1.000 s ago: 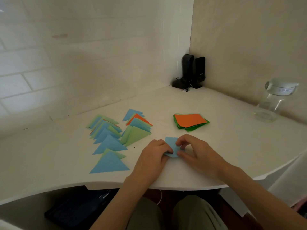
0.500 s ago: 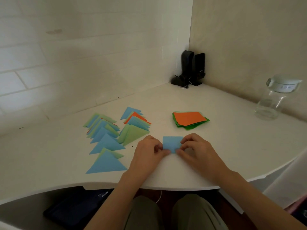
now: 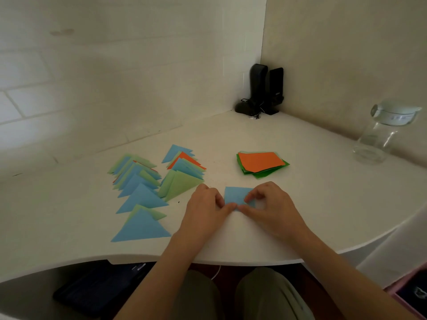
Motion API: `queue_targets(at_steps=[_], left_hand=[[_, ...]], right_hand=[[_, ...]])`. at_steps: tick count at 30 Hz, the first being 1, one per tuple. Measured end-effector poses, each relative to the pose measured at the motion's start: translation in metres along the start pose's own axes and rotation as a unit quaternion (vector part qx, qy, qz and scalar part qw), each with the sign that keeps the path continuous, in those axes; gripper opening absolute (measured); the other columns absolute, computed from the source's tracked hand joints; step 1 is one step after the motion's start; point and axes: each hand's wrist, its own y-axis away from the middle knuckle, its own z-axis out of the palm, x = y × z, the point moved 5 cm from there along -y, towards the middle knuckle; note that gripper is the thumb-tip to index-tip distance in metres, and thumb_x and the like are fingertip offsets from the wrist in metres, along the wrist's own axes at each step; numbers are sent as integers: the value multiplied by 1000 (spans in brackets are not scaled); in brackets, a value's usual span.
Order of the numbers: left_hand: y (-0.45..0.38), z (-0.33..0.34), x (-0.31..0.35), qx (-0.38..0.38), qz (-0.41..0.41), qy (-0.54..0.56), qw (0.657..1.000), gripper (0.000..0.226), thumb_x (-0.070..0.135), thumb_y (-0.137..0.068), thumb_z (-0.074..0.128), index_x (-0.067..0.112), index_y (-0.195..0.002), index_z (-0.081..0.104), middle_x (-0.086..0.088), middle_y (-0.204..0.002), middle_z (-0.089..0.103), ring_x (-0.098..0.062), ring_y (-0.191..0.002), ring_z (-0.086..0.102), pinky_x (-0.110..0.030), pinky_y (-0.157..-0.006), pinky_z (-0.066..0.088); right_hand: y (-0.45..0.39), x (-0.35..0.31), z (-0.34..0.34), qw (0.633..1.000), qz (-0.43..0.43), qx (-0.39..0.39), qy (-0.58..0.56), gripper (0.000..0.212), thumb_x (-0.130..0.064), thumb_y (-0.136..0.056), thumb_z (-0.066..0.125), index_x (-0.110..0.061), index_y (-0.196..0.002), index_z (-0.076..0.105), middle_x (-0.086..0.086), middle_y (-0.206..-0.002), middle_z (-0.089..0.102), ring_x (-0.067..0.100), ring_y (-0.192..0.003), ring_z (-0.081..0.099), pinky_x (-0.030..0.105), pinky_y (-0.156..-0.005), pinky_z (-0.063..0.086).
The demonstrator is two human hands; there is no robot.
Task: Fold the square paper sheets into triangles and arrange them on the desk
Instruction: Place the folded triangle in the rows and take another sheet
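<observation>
Only an unreadable label on the jar lid.

Setting: home or small-office desk nook. White curved tabletop fitted into a wall corner; left wall white brick-pattern tile, right wall plain beige. Pair of black desktop speakers with cables in the corner. Clear glass jar with pale lid at right. Craft paper laid out.
</observation>
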Motion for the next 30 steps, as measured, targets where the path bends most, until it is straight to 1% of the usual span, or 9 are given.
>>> queue_targets(at_steps=[3, 9, 12, 14, 17, 19, 23, 25, 30], left_hand=[[-1, -2, -2, 2, 6, 26, 1000, 26, 37, -76, 74, 20, -78, 54, 5, -82, 48, -6, -71, 44, -18, -61, 30], [0, -5, -3, -15, 38, 79, 996, 15, 15, -79, 71, 28, -81, 63, 2, -82, 54, -2, -64, 46, -10, -62, 34], [3, -1, 4, -37, 80, 62, 994, 33, -2, -84, 57, 26, -87, 73, -4, -88, 55, -3, -67, 46, -11, -66, 36], [6, 2, 5, -30, 113, 39, 992, 41, -7, -85, 49, 25, -91, 74, -3, -91, 55, -12, -79, 50, -21, -73, 40], [15, 1, 11, -16, 140, -34, 989, 33, 5, -90, 45, 24, -102, 70, 2, -103, 56, -16, -92, 46, -27, -78, 40], [22, -2, 21, -10, 148, -128, 981, 31, 28, -94, 36, 24, -107, 64, 6, -112, 56, -17, -97, 45, -32, -80, 40], [32, -1, 35, -1, 137, -237, 962, 65, 63, -78, 16, 22, -107, 58, 7, -108, 59, -17, -97, 48, -36, -82, 35], [33, 3, 35, -7, 136, -236, 962, 58, 61, -81, 24, 23, -112, 55, 8, -113, 58, -16, -101, 47, -35, -83, 32], [30, -3, 35, 60, 169, -155, 972, 25, 27, -95, 49, 23, -111, 67, 7, -117, 64, -19, -104, 49, -30, -76, 24]], right_hand=[[-3, 1, -1, 999, 20, -32, -24, 34, -30, -72, 78, -27, -101, 60, -8, -101, 51, -3, -85, 49, -2, -69, 33], [-3, 1, -5, 997, 37, -72, -21, 44, -22, -78, 73, -31, -117, 54, -22, -91, 42, -6, -83, 46, -4, -69, 32], [-2, 0, -5, 995, 26, -92, -13, 44, -22, -79, 72, -31, -119, 56, -19, -100, 43, -5, -85, 46, -3, -71, 33], [-3, 0, -6, 993, 31, -112, -19, 40, -17, -82, 67, -32, -119, 58, -11, -107, 47, -2, -85, 48, -2, -70, 35], [-4, 2, -13, 995, 41, -87, -18, 37, -4, -88, 50, -27, -114, 64, -2, -103, 57, 4, -74, 48, 3, -62, 37], [-1, 0, -14, 997, 30, -72, 23, 38, -2, -89, 47, -22, -114, 66, -1, -109, 59, 5, -80, 49, 1, -68, 35], [13, -9, -14, 996, 20, -72, 54, 31, -9, -85, 58, -18, -112, 69, -2, -104, 67, 2, -76, 53, -5, -68, 33], [15, -17, -18, 997, 12, -71, 32, 26, -15, -83, 63, -23, -107, 72, -8, -91, 69, -1, -71, 56, -4, -67, 36], [15, -36, -22, 995, -38, -79, 36, 27, -34, -78, 72, -36, -104, 68, -18, -82, 58, 0, -70, 53, 7, -64, 38]])
